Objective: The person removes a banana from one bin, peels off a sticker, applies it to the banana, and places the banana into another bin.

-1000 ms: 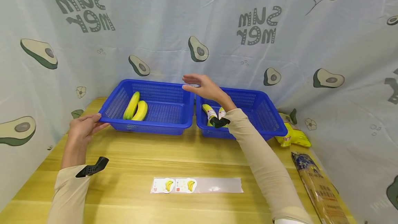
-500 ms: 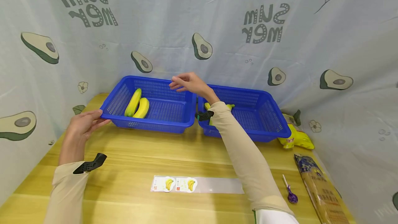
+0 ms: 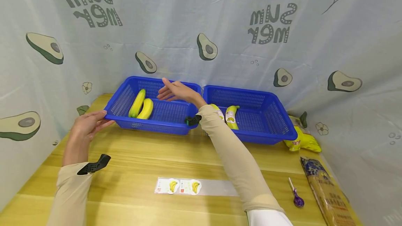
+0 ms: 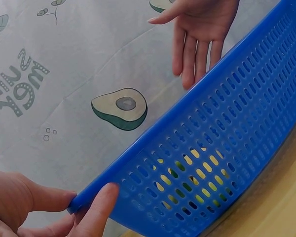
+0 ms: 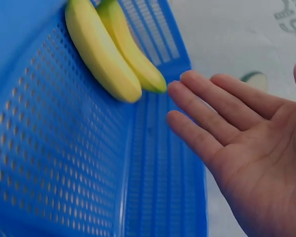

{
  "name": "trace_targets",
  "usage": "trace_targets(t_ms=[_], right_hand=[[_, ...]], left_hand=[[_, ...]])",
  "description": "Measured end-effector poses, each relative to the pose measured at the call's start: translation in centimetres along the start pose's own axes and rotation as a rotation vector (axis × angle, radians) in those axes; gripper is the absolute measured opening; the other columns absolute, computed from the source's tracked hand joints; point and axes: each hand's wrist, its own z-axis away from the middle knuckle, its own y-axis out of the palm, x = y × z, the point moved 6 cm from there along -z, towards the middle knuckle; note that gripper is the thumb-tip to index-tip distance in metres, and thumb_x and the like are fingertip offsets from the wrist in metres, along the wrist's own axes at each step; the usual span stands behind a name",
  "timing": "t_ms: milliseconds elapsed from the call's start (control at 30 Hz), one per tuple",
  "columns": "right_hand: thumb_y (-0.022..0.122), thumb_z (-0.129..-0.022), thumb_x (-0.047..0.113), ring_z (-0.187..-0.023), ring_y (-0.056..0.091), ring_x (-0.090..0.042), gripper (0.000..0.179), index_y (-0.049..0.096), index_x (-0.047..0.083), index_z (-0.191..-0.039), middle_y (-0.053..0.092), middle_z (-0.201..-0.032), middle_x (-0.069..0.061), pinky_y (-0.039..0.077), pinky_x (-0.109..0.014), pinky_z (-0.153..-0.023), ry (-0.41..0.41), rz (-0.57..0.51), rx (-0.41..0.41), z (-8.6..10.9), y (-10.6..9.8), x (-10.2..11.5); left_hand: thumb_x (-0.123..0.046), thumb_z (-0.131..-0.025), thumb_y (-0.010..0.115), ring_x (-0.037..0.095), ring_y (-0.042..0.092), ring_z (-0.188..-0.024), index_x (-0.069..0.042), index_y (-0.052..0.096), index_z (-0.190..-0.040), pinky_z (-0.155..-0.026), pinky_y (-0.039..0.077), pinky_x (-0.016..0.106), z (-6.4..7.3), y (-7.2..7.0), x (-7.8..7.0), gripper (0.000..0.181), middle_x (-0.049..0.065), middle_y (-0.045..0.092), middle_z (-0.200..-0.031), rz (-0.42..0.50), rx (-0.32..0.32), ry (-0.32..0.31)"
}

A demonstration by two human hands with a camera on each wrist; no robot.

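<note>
My left hand (image 3: 89, 125) pinches the near left corner of the left blue basket (image 3: 157, 127) between thumb and fingers. Two yellow bananas with greenish tips lie side by side at that basket's left end: one banana (image 3: 137, 104) farther left, the other banana (image 3: 146, 109) closer to the middle. Above the basket, my right hand (image 3: 177, 91) reaches in with straight fingers and nothing in its grasp. The right wrist view shows its palm (image 5: 256, 158) and fingertips just short of the bananas. In the left wrist view the rim (image 4: 153, 129) runs between my left thumb and fingers.
Beside it stands a second blue basket (image 3: 263, 136) with labelled bananas (image 3: 231, 117), partly behind my right sleeve. On the wooden table lie a strip of banana stickers (image 3: 179, 186), a purple lollipop (image 3: 298, 201), a brown package (image 3: 326, 191) and a yellow packet (image 3: 304, 140). A printed curtain hangs behind.
My right hand has moved left and down from between the two baskets to over the left one, uncovering labelled bananas and the lollipop. The left hand keeps its hold on the rim.
</note>
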Motion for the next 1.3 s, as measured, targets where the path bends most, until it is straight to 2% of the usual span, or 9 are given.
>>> trace_targets(t_ms=[200,333,533,667,900,1100,1167,1233,1300], right_hand=[[0.016,-0.118,0.054,-0.133,0.066,-0.033,0.079,0.063,-0.004,-0.145,0.072,-0.138,-0.018,0.051,-0.045,-0.119,0.067,0.073,0.065,-1.2,2.6,0.4],[0.010,-0.117,0.057,-0.135,0.064,-0.029,0.085,0.060,-0.004,-0.149,0.070,-0.142,-0.017,0.047,-0.047,-0.122,0.100,0.112,0.132,-1.7,4.6,0.6],[0.004,-0.116,0.056,-0.142,0.059,-0.029,0.088,0.062,-0.002,-0.147,0.067,-0.146,-0.015,0.037,-0.054,-0.128,0.119,0.191,0.233,-2.5,7.8,0.8],[0.001,-0.115,0.055,-0.145,0.056,-0.025,0.089,0.063,0.000,-0.147,0.066,-0.149,-0.012,0.036,-0.050,-0.130,0.137,0.257,0.285,-2.8,9.2,0.6],[-0.003,-0.113,0.060,-0.149,0.051,-0.023,0.093,0.063,0.006,-0.149,0.060,-0.156,-0.011,0.032,-0.042,-0.132,0.198,0.341,0.325,-2.8,9.9,0.5],[-0.002,-0.112,0.063,-0.150,0.049,-0.024,0.093,0.063,0.008,-0.149,0.062,-0.153,-0.009,0.032,-0.039,-0.130,0.214,0.459,0.324,-2.2,9.0,0.6],[-0.001,-0.113,0.060,-0.148,0.051,-0.025,0.092,0.064,0.005,-0.148,0.064,-0.150,-0.011,0.033,-0.038,-0.129,0.214,0.495,0.323,-2.0,8.6,0.6],[0.000,-0.114,0.059,-0.145,0.053,-0.026,0.092,0.065,0.003,-0.146,0.066,-0.147,-0.011,0.035,-0.037,-0.128,0.217,0.531,0.315,-2.1,8.4,0.8],[0.002,-0.114,0.058,-0.142,0.055,-0.025,0.090,0.065,0.002,-0.145,0.066,-0.145,-0.010,0.036,-0.036,-0.126,0.223,0.557,0.311,-2.3,8.3,1.0]], left_hand=[[-0.007,-0.110,0.060,0.013,0.078,-0.073,-0.002,0.059,-0.120,-0.079,0.067,0.029,-0.1,0.3,0.0,0.012,0.000,0.074,-0.082,-0.007,-0.002,0.002],[-0.006,-0.110,0.060,0.013,0.077,-0.074,-0.002,0.060,-0.120,-0.078,0.067,0.028,-0.1,0.5,0.0,0.011,-0.001,0.073,-0.083,-0.010,-0.003,0.004],[-0.008,-0.110,0.059,0.012,0.077,-0.073,0.004,0.050,-0.142,-0.078,0.067,0.028,-0.1,0.7,0.0,0.035,-0.002,0.073,-0.082,-0.041,-0.018,0.004],[-0.009,-0.111,0.058,0.012,0.077,-0.074,0.007,0.045,-0.149,-0.079,0.067,0.028,-0.1,0.7,0.1,0.043,-0.002,0.073,-0.082,-0.060,-0.020,0.002],[-0.011,-0.111,0.059,0.012,0.078,-0.074,0.003,0.053,-0.137,-0.081,0.066,0.029,-0.1,0.8,0.3,0.031,-0.003,0.074,-0.082,-0.075,-0.028,0.000],[-0.010,-0.111,0.059,0.011,0.077,-0.074,0.009,0.038,-0.157,-0.078,0.067,0.027,-0.1,0.9,0.3,0.054,-0.003,0.073,-0.082,-0.068,-0.016,0.001],[-0.009,-0.111,0.059,0.011,0.077,-0.075,0.009,0.037,-0.157,-0.078,0.067,0.027,-0.1,0.9,0.2,0.055,-0.003,0.073,-0.083,-0.060,-0.005,0.003],[-0.008,-0.110,0.060,0.011,0.077,-0.076,0.007,0.046,-0.150,-0.079,0.067,0.028,0.1,0.6,0.1,0.045,-0.003,0.073,-0.085,-0.036,0.006,0.005],[-0.007,-0.109,0.061,0.012,0.077,-0.075,0.001,0.062,-0.132,-0.078,0.067,0.027,0.4,-0.1,0.0,0.024,-0.002,0.073,-0.084,-0.005,-0.001,0.002]])
